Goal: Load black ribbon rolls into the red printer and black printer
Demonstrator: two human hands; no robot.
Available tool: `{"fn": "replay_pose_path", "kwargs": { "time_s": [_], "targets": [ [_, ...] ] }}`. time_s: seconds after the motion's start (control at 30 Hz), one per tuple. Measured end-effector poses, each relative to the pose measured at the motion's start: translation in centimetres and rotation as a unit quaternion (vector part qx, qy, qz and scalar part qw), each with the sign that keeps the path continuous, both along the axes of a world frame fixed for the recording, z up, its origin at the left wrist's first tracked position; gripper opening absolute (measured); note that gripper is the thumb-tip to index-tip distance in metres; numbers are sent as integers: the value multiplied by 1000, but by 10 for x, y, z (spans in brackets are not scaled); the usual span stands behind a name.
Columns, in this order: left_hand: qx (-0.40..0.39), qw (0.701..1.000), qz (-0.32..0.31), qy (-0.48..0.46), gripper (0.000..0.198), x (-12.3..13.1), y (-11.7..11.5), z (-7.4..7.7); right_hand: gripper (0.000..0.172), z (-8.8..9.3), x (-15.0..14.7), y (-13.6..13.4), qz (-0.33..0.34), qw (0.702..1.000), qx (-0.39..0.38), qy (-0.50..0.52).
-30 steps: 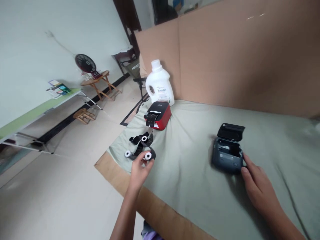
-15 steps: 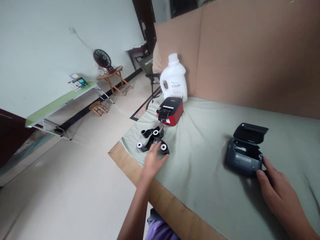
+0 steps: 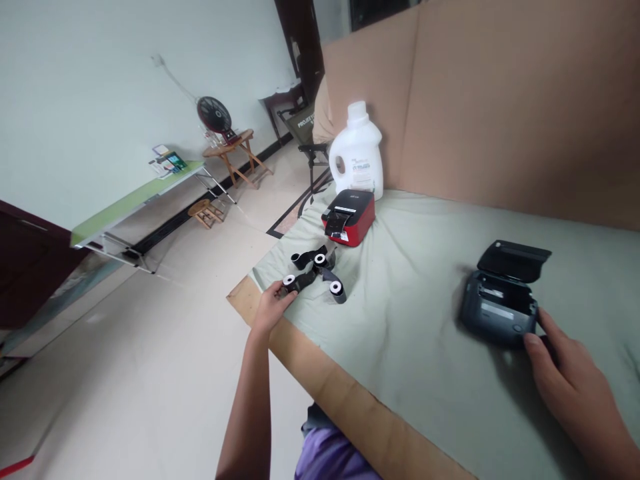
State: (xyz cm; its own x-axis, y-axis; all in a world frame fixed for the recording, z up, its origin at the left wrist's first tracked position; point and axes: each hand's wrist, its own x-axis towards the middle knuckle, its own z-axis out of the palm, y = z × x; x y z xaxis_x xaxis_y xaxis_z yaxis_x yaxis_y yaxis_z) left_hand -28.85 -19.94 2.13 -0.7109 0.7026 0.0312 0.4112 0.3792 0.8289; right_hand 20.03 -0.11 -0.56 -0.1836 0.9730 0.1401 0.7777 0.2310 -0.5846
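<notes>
At the table's left edge, my left hand has its thumb and fingers closed around a roll of black ribbon with a white core. Its dark strip trails toward the other ribbon rolls, one with a white core and one standing nearer. On the right, my right hand grips the right side of a small dark label printer. The printer's lid is raised and its inner bay shows. Some of my right fingers are hidden behind the printer.
Beyond the rolls sits a red and black printer with dark film at its front. A white jug stands behind it, against a cardboard panel. Pale green cloth covers the table, whose wooden edge runs along the near side.
My left hand has moved left from the nearer ribbon roll to the leftmost one and closed on it. My right hand still holds the dark printer. The view has shifted slightly.
</notes>
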Motion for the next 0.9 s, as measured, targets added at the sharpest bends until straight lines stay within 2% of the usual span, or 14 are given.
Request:
{"fn": "replay_pose_path", "kwargs": {
  "time_s": [0.17, 0.27, 0.37, 0.5, 0.6, 0.73, 0.8, 0.9],
  "targets": [
    [98, 993, 26, -55, 41, 6, 3, 8, 76, 7, -4, -2, -6, 1000, -26, -9],
    [148, 988, 36, -30, 42, 12, 5, 22, 77, 11, -6, -4, -3, 999, -28, -15],
    [153, 988, 25, 9, 34, 18, 9, 43, 75, 14, -8, -6, 6, 1000, -20, -6],
    [149, 986, -75, 14, 30, 30, 26, 68, 67, 18, -9, -9, 9, 1000, 19, 17],
    [171, 975, -126, -66, 34, 51, 47, 79, 60, 22, -10, -11, 22, 998, 49, 35],
    [192, 941, -167, -224, 61, 91, 77, 81, 55, 35, -16, -18, 59, 992, 93, 59],
    [175, 932, -203, -242, 57, 112, 93, 79, 49, 46, -21, -23, 82, 987, 113, 79],
    [170, 920, -265, -233, 38, 145, 121, 77, 36, 71, -30, -27, 111, 979, 129, 109]
  ]
}}
